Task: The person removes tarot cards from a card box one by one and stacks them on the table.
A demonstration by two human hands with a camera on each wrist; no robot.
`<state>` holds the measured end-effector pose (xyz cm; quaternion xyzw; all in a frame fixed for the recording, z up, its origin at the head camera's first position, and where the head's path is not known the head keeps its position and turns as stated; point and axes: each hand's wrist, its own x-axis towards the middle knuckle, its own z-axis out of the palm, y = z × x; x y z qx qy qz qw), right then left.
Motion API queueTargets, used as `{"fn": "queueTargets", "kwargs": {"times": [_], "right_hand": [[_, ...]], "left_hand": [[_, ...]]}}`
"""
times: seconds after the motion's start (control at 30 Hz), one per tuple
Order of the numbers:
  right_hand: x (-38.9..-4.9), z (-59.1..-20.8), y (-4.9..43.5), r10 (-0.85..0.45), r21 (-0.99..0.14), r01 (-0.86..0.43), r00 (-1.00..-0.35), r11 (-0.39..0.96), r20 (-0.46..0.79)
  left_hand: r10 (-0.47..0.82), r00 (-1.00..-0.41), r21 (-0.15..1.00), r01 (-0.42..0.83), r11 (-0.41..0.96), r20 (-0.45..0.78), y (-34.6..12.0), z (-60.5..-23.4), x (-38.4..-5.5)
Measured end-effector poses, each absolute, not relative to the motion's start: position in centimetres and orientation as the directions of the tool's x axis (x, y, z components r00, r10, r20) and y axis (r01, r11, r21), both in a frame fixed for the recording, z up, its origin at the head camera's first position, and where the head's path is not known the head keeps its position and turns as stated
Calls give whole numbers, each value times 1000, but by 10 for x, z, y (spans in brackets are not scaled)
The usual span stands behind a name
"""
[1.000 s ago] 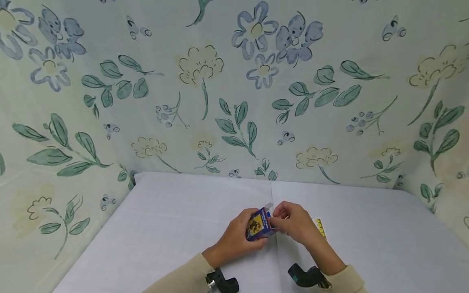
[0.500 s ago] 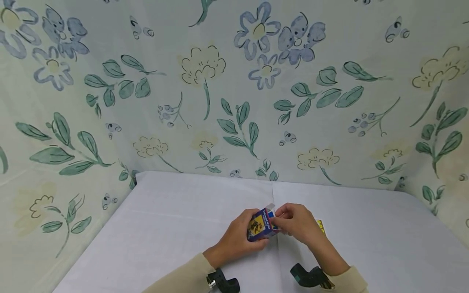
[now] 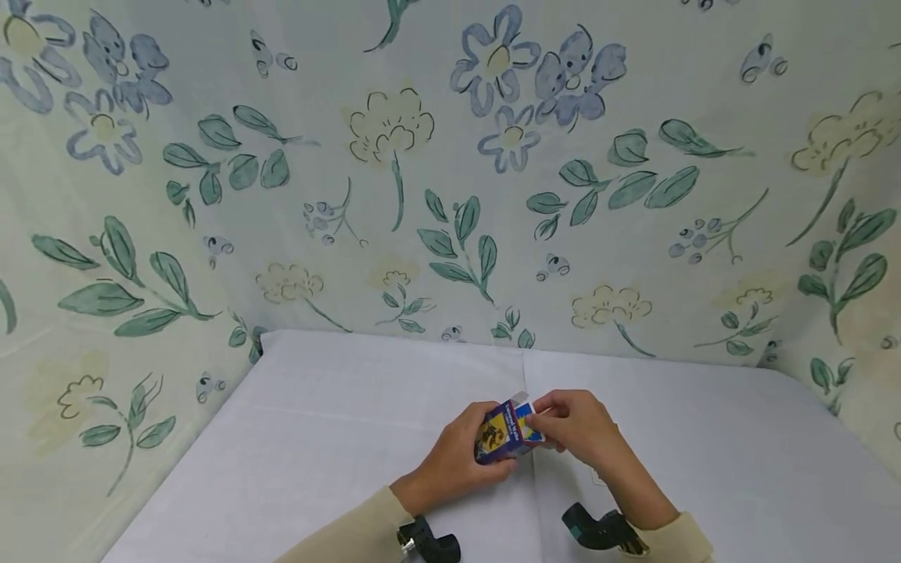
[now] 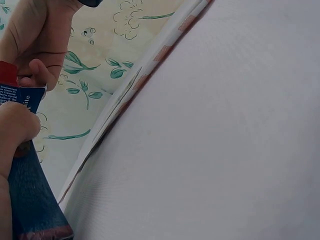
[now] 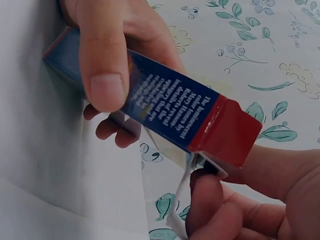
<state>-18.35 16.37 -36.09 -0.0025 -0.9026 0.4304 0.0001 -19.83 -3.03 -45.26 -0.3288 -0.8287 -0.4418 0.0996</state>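
Note:
A small dark blue card box (image 3: 495, 434) with a yellow picture on its front is held in my left hand (image 3: 446, 455), tilted above the white table. In the right wrist view the left thumb (image 5: 105, 65) presses across the printed side, and the red end flap (image 5: 231, 131) stands open. At that open end my right hand (image 3: 580, 426) pinches a blue-and-yellow card (image 3: 528, 422) with a white edge, partly out of the box. How many cards lie behind it is hidden by the box and fingers.
A white cloth (image 3: 338, 414) covers the table, with floral curtains (image 3: 394, 195) behind and at the sides. Black wrist mounts (image 3: 429, 541) sit at both sleeves. A pale edge (image 3: 597, 475) of something on the table shows beside the right wrist.
My right hand has shifted slightly right, away from the box, and more of the blue-and-yellow card shows. The yellow thing behind the right wrist has become hidden. The left hand stays nearly still.

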Motion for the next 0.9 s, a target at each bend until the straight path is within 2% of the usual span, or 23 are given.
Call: {"fn": "queueTargets", "kwargs": {"times": [0.53,0.9], "right_hand": [[-185,-358,169,0,-817,31,-999,576,-38],[-187,-357,174,-3,-808,12,-1000,589,-17]], "left_hand": [[448,-772,667,625,406,451,-30,-453,-199],[442,-781,668,615,419,442,-29,-454,-199]]}}
